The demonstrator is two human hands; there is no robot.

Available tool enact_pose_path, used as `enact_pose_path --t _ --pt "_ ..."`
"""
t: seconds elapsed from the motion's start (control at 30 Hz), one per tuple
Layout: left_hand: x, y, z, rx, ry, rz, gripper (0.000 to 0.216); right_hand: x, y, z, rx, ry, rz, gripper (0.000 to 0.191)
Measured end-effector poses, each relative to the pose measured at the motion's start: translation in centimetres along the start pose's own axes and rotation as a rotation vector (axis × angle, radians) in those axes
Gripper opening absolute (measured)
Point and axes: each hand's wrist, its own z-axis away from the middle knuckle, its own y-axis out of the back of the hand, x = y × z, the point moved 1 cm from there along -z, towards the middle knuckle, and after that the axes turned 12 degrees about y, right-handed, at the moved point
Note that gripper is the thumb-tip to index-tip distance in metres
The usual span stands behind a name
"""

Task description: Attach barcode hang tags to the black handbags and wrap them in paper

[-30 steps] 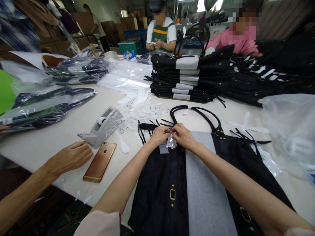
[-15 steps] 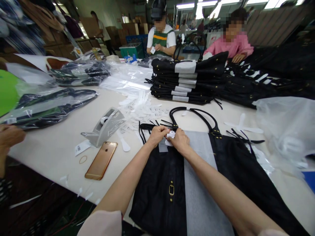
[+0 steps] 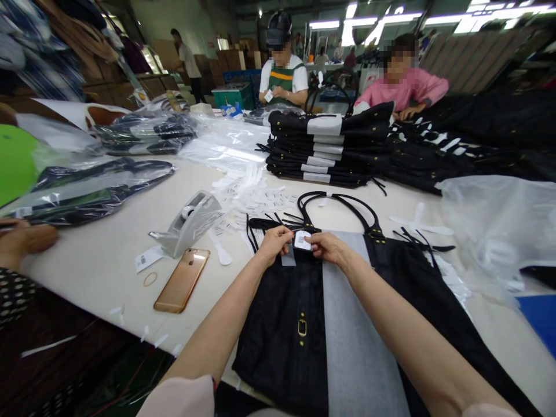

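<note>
A black handbag (image 3: 280, 330) lies flat before me, with a strip of grey-white paper (image 3: 354, 324) across its middle and a brass buckle (image 3: 302, 326) on its front. Between thumb and fingers, my right hand (image 3: 329, 247) grips a white hang tag (image 3: 303, 240) with a printed label, at the bag's top edge. My left hand (image 3: 275, 243) is pinched closed at the tag's left side; what its fingertips hold is too small to make out. Just under that hand a small grey label (image 3: 288, 259) shows. Black looped handles (image 3: 339, 197) extend beyond the bag.
Left of the bag are a gold phone (image 3: 182, 281), a grey dispenser (image 3: 191, 223) and a rubber band (image 3: 150, 279). Loose white tags (image 3: 252, 194) lie behind. Stacked black bags (image 3: 321, 145) stand farther back. A co-worker's hand (image 3: 32, 238) touches a plastic-wrapped bag (image 3: 99, 188).
The white tag now lies flatter with its printed label showing. My right hand has moved slightly right, to the tag's right edge; my left hand stays at its left side.
</note>
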Motion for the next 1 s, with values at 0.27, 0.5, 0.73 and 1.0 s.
enact_pose_path --t 0.27,0.5,0.73,1.0 --pt "-0.6 0.3 1.3 -0.063 0.046 0.08 0.019 1.2 0.0 0.2 -0.085 -0.054 -0.162 0.011" --pt "-0.8 0.3 1.7 -0.19 0.078 0.098 0.026 1.7 -1.0 0.3 0.04 0.045 -0.236 0.013" --pt "-1.7 0.5 3.0 -0.26 0.079 0.064 0.029 2.2 -2.6 -1.1 0.225 0.135 -0.26 0.022" --pt "-1.7 -1.1 3.9 -0.175 0.011 0.058 0.033 1.8 -2.9 -1.1 0.116 0.091 -0.288 0.025"
